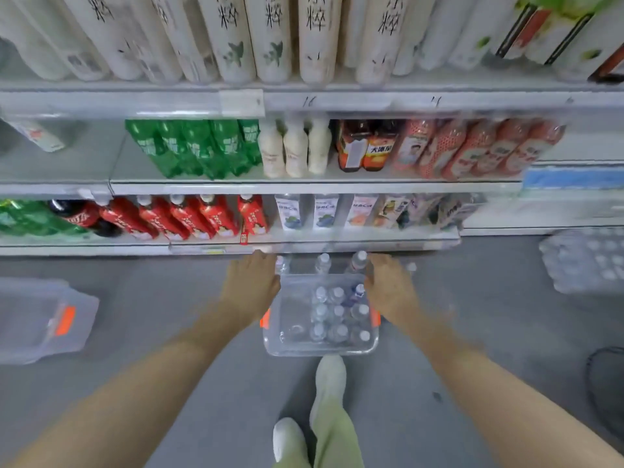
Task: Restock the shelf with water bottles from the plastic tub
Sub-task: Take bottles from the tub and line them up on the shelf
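Below the shelf (337, 247), released left hand (251, 287) and right hand (391, 290) flank a clear tub (320, 350) of white-capped water bottles (337, 314).

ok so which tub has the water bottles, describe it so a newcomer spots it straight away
On the floor before the bottom shelf, just ahead of the white shoe, sits a clear tub with orange clips, between the left hand and right hand. Unlike the similar tub far left, it holds upright white-capped water bottles.
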### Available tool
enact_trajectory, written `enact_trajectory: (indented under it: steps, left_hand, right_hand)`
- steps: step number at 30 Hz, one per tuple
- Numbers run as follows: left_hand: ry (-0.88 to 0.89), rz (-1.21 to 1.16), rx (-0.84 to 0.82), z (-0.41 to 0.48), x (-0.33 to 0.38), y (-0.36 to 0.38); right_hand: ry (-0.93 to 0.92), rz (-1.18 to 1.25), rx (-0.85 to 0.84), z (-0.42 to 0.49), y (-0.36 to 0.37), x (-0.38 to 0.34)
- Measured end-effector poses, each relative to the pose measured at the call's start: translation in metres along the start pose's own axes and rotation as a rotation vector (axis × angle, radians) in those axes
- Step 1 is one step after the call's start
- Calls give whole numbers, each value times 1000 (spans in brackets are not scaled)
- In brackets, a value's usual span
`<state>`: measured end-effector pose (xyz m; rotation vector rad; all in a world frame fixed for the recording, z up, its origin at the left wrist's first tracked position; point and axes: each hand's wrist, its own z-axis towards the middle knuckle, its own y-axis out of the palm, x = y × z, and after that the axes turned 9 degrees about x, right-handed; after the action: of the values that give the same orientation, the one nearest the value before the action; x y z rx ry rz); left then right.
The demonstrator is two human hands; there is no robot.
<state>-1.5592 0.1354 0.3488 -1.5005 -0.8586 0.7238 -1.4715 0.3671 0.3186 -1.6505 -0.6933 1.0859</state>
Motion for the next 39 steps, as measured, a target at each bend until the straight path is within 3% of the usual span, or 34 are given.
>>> enact_trajectory:
  steps: [6, 14, 24, 33, 39]
  left_hand:
    - [54, -57, -231, -9, 20, 125]
    - [83, -131, -326, -13, 45, 273]
    - [90, -183, -424, -3, 71, 425]
    - [69, -352, -440, 16, 84, 492]
    - [137, -315, -466, 32, 82, 492]
  right_hand:
    - [168, 74, -138, -20, 124, 47]
    - [281, 119, -206, -42, 264, 106]
    - [266, 94, -282, -45, 402, 153]
    - [108, -251, -243, -35, 453, 163]
    - [84, -177, -282, -27, 446, 169]
